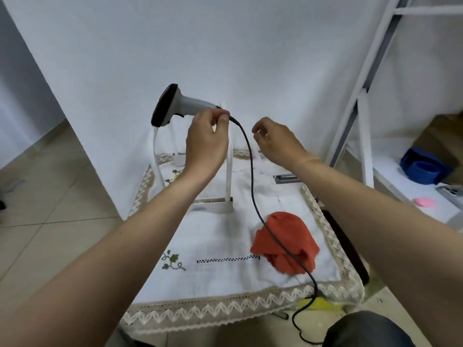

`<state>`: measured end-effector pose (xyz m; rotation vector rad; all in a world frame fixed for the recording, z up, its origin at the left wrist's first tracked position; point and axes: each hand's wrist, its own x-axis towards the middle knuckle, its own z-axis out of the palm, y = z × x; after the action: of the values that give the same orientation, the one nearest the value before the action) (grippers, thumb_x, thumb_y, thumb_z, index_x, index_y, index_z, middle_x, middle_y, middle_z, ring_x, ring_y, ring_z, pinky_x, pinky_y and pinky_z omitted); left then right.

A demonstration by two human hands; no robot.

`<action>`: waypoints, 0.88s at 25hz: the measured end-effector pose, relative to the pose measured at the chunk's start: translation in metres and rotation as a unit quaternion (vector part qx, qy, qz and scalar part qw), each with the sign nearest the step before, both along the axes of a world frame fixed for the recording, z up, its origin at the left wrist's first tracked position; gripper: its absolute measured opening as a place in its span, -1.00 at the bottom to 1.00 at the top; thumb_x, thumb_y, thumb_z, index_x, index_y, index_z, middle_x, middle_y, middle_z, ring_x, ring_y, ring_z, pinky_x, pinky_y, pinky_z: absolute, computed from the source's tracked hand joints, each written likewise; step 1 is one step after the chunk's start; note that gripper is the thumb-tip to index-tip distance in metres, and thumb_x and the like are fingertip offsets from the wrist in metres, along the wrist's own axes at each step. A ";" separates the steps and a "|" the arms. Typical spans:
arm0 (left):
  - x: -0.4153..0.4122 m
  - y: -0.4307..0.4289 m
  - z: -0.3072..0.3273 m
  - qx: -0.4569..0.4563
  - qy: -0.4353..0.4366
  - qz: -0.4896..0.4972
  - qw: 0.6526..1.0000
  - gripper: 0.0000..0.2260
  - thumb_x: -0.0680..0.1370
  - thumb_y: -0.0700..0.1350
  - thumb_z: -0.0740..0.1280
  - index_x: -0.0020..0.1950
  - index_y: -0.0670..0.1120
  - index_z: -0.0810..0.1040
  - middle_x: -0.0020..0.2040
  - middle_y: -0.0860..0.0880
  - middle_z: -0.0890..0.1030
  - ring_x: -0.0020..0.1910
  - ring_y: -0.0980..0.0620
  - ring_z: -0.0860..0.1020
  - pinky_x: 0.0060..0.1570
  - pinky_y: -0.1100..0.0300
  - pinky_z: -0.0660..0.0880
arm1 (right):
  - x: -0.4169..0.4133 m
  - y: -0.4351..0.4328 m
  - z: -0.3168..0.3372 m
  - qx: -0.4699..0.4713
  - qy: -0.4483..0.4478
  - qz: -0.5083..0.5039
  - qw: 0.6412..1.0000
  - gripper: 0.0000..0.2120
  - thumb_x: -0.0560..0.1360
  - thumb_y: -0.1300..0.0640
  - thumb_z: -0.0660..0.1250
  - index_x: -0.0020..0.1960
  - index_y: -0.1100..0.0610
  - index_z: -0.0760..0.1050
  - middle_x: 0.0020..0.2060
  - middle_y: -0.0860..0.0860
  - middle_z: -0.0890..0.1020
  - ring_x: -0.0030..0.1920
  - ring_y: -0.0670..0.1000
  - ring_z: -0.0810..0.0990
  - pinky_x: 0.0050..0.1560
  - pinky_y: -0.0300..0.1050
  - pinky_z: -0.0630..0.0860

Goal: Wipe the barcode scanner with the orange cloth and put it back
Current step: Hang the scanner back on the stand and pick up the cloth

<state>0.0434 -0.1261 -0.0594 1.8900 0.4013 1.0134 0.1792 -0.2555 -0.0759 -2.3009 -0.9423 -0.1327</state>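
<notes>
Hands [206, 144] [275, 142] at scanner [190, 103]; handle end seemingly hidden.

Grey barcode scanner [175, 105] held aloft; crumpled orange cloth [285, 242] on table.

barcode scanner [172, 106]: grey body, black head | cable [251, 176]: black | orange cloth [288, 236]: plain orange | tablecloth [220, 241]: white, beige zigzag lace border, green vine embroidery | floor [50, 221]: beige tiles | wall [225, 46]: white | tub [423, 171]: blue
</notes>
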 end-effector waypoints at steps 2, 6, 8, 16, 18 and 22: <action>0.007 -0.025 -0.021 -0.028 0.071 -0.046 0.996 -0.81 0.63 -0.04 0.25 0.10 0.01 0.65 0.05 0.08 0.67 0.03 0.11 0.59 0.11 0.10 0.55 | 0.003 -0.022 -0.015 -0.123 0.063 0.018 0.990 -0.91 0.62 0.07 0.29 0.04 -0.01 0.57 -0.03 -0.04 0.71 -0.02 0.13 0.72 -0.02 0.03 0.66; 0.013 -0.063 -0.056 -0.050 0.170 -0.122 0.977 -0.83 0.60 0.01 0.23 -0.02 0.09 0.63 -0.03 0.13 0.68 0.00 0.04 0.66 0.03 -0.04 0.61 | 0.001 -0.068 -0.050 -0.370 0.203 0.010 0.907 -0.64 0.51 -0.07 0.52 0.21 0.07 0.61 0.07 0.05 0.69 -0.03 0.12 0.75 -0.09 0.14 0.75; 0.014 -0.075 -0.070 -0.063 0.215 -0.142 0.964 -0.81 0.61 0.01 0.22 -0.02 0.06 0.63 0.01 0.11 0.69 -0.02 0.00 0.68 0.02 -0.03 0.61 | -0.003 -0.088 -0.067 -0.403 0.253 -0.017 0.879 -0.34 0.40 -0.15 0.61 0.37 0.12 0.51 0.18 0.04 0.62 0.03 0.15 0.73 -0.08 0.29 0.73; 0.021 -0.087 -0.103 -0.171 0.322 -0.171 0.915 -0.80 0.64 -0.04 0.25 0.14 -0.07 0.61 0.14 -0.04 0.68 -0.02 -0.07 0.71 -0.10 -0.02 0.68 | -0.013 -0.114 -0.114 -0.328 0.372 -0.079 0.865 -0.54 0.37 0.01 0.63 0.13 0.20 0.58 0.16 0.17 0.63 -0.03 0.19 0.68 -0.07 0.26 0.73; 0.025 -0.086 -0.101 -0.171 0.323 -0.173 0.914 -0.81 0.63 -0.07 0.26 0.14 -0.08 0.63 0.16 -0.03 0.67 0.02 -0.06 0.69 -0.06 -0.02 0.69 | -0.013 -0.114 -0.103 -0.280 0.396 -0.101 0.869 -0.61 0.37 0.08 0.59 0.11 0.22 0.58 0.10 0.21 0.65 -0.02 0.22 0.71 -0.12 0.25 0.74; 0.029 -0.086 -0.095 -0.165 0.327 -0.173 0.914 -0.82 0.60 -0.14 0.29 0.13 -0.04 0.63 0.17 -0.04 0.67 0.07 -0.09 0.69 -0.03 -0.04 0.68 | -0.012 -0.114 -0.068 -0.216 0.412 -0.115 0.878 -0.59 0.40 0.11 0.55 0.18 0.24 0.57 0.10 0.23 0.64 0.00 0.27 0.73 -0.10 0.28 0.73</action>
<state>0.0722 -0.2118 -0.1541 1.8558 0.5540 0.0436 0.1671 -0.3697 -0.1443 -2.4697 -0.2557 0.9794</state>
